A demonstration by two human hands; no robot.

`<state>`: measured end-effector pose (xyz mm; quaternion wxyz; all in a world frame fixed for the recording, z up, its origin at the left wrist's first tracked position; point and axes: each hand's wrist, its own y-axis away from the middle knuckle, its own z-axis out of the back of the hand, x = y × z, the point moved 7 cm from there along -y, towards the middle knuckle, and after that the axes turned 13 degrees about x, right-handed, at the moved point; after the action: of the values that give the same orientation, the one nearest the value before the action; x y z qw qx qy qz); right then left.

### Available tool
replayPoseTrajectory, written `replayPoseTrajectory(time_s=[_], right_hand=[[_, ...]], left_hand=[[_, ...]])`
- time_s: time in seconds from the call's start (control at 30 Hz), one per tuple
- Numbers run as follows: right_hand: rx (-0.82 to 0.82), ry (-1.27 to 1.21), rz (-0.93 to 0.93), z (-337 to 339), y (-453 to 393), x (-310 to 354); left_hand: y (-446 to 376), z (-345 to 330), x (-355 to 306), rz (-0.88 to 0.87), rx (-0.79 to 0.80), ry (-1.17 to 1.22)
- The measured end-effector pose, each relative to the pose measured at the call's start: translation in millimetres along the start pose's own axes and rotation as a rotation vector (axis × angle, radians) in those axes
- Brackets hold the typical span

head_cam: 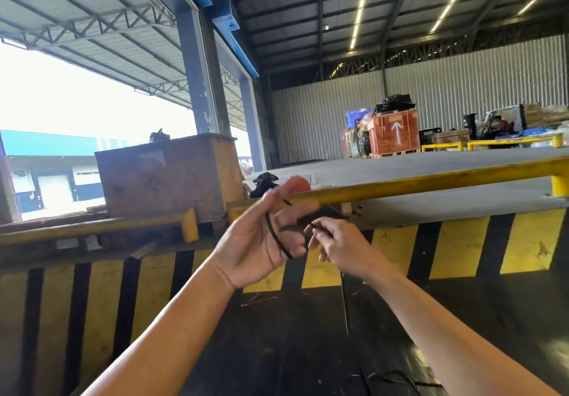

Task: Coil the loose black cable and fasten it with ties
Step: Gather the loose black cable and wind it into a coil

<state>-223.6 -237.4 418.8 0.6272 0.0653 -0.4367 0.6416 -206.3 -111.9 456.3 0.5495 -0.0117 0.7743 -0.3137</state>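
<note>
Black cable point(273, 235): thin, light, limp. Looped round outstretched fingers of left hand point(255, 244), mid-air before yellow rail point(431, 181). Right hand point(340, 244) pinching free run. Best gripped at loop crossing.

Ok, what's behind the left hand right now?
Behind the left hand runs the yellow rail; above it a black bundle and a red round object peek out. The hand covers their lower parts. The black cable loops across its palm.
</note>
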Motion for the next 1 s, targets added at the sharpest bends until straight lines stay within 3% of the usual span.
replayPoseTrajectory(time_s=[0.1, 0.2, 0.3, 0.37, 0.43, 0.53, 0.63, 0.7, 0.8, 0.87, 0.93, 1.0], right_hand=[[0.181, 0.037, 0.029, -46.6, 9.5, 2.7], [0.314, 0.082, 0.094, -80.4, 22.8, 7.7], [0.358, 0.157, 0.090, -75.9, 26.6, 5.5], [0.344, 0.217, 0.084, -60.7, 25.3, 2.5], [0.293, 0.266, 0.074, -41.6, 21.9, -0.5], [0.136, 0.323, 0.058, -9.2, 12.6, -1.6], [-0.060, 0.344, 0.068, 17.0, 3.7, 2.5], [-0.162, 0.343, 0.077, 24.9, -1.4, 4.3], [-0.230, 0.328, 0.027, 22.4, -7.4, -1.7], [-0.166, 0.292, -0.036, 5.6, -9.6, -13.1], [0.066, 0.244, -0.043, -37.2, -5.3, -21.2], [0.263, 0.140, 0.018, -88.8, 10.1, -20.7]], left_hand=[[-5.5, 10.5, -23.2, -0.119, -0.145, -0.097], [12.8, 45.5, -44.7, -0.227, -0.548, -0.343], [51.0, 75.9, -60.4, -0.142, -0.891, -0.656], [78.0, 91.1, -66.5, 0.030, -0.996, -0.873], [94.0, 101.1, -61.3, 0.330, -0.944, -1.055], [109.4, 106.9, -37.6, 0.674, -0.818, -1.025], [115.0, 102.0, -10.6, 0.803, -0.719, -0.729], [110.2, 87.9, 11.9, 0.884, -0.554, -0.492], [85.7, 53.5, 37.4, 0.780, -0.217, -0.171], [65.1, 33.5, 42.9, 0.631, -0.073, -0.046], [42.4, 24.0, 40.0, 0.464, -0.029, -0.041], [23.9, 29.6, 26.0, 0.298, -0.165, -0.125]])
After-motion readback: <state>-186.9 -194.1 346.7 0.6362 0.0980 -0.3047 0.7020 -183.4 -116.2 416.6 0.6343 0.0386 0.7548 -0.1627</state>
